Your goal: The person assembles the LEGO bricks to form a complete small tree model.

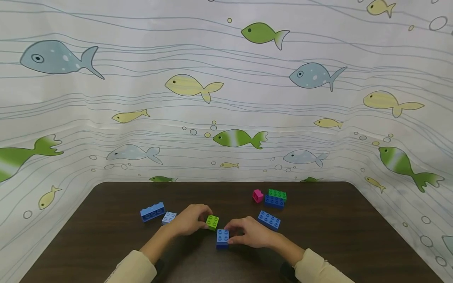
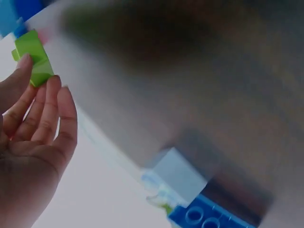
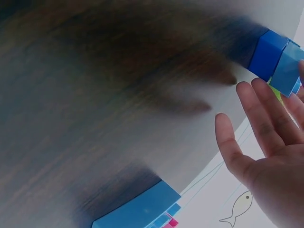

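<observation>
Fish-printed cloth [image 1: 141, 92] walls in this dark tabletop [image 1: 332, 236], and all eyes go to the blue stack [image 1: 222, 238], a light-blue brick over a darker one! On its right side comes the right hand [image 1: 253, 232], thumb and finger pinching it, the other fingers spread. Just beyond the stack and to its left, there's the lime brick [image 1: 212, 222], nipped between thumb and fingertips of the left hand [image 1: 191, 219]. Touching the stack, or a whisker off? From where I stand, I can't tell!

Now, the dangers. That right-hand grip sits high, mostly on the light-blue upper half; should the two halves be only loosely joined, I reckon a tug could part them and leave the dark base behind. Lime's corner is so near the stack's that a small inward drift might nudge the pair askew. And it's a fingertip hold on a little brick: squeeze off-centre and it could twist or pop out!

Watch the flanks, too. Left of the stack, the pale-blue brick [image 1: 169, 217] lies right by the left wrist, and beyond the stack to the right, the long blue brick [image 1: 269, 220] sits close behind the right knuckles. One careless backswing could clip either!
</observation>
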Tool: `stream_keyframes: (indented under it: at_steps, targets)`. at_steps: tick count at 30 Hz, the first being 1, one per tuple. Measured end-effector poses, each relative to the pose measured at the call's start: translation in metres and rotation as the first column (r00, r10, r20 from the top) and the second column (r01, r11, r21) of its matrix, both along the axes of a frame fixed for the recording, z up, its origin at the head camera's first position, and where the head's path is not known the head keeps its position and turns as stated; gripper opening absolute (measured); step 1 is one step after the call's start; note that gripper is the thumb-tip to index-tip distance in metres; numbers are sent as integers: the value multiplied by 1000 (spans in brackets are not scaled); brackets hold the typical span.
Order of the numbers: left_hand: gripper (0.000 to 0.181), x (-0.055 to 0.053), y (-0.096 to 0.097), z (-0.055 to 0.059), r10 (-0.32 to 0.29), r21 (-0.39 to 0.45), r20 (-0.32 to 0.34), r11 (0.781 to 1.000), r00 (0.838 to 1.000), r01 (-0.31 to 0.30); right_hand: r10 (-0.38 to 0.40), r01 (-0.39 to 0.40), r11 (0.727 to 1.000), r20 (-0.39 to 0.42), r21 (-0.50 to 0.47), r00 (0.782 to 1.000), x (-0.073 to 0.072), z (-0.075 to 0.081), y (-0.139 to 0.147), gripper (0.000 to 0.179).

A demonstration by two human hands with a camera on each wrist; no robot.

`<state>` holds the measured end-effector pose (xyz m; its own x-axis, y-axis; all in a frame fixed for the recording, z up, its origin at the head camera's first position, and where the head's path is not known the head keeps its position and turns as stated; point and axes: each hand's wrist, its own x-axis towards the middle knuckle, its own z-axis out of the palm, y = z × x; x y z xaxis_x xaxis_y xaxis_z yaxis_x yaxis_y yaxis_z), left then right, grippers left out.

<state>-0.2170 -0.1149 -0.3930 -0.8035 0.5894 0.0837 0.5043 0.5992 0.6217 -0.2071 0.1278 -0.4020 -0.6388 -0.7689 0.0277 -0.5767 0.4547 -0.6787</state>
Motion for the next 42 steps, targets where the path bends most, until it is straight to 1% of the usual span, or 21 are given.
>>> stream_keyframes:
  at_steps: [2,5,7,10,14,16,21,24,29,34,38,42]
  targets:
    - [27,3,-2,9,30,-1,-25,1000,999,-30,-21,21,1000,13,10,1000,0,0,0,28]
    - [27,7,-4,20,56,18,-32,998,998,-56,-44,44,999,11,13,999,0,1,1,28]
    - [28,11,-3,25,55,40,-22,998,998,-54,-55,55,998,14,10,998,0,1,1,26]
    - [27,16,0,28,19,64,-3,998,1000,-19,-64,64,998,28,0,998,0,2,1,23]
    - [27,23,7,26,-40,78,11,996,999,39,-62,62,998,45,-11,997,0,2,1,22]
    - [27,25,11,23,-50,80,10,996,999,49,-60,61,998,49,-13,997,1,2,1,22]
    - [28,26,17,14,-45,89,-2,995,999,45,-52,52,999,48,-14,998,2,3,0,23]
    - [28,27,19,11,-48,95,-9,994,999,48,-45,46,999,45,-15,998,2,3,0,24]
    - [28,27,21,10,-52,86,-17,995,999,53,-49,49,999,47,-12,998,2,3,0,27]
    - [27,29,22,9,-54,77,-32,995,998,57,-48,48,999,21,-9,999,1,4,2,31]
    - [26,29,23,8,-50,76,-38,996,998,53,-54,55,998,29,-31,998,1,10,3,32]
    - [24,28,23,7,-40,77,-19,996,999,41,-43,43,998,18,-38,999,3,16,1,28]
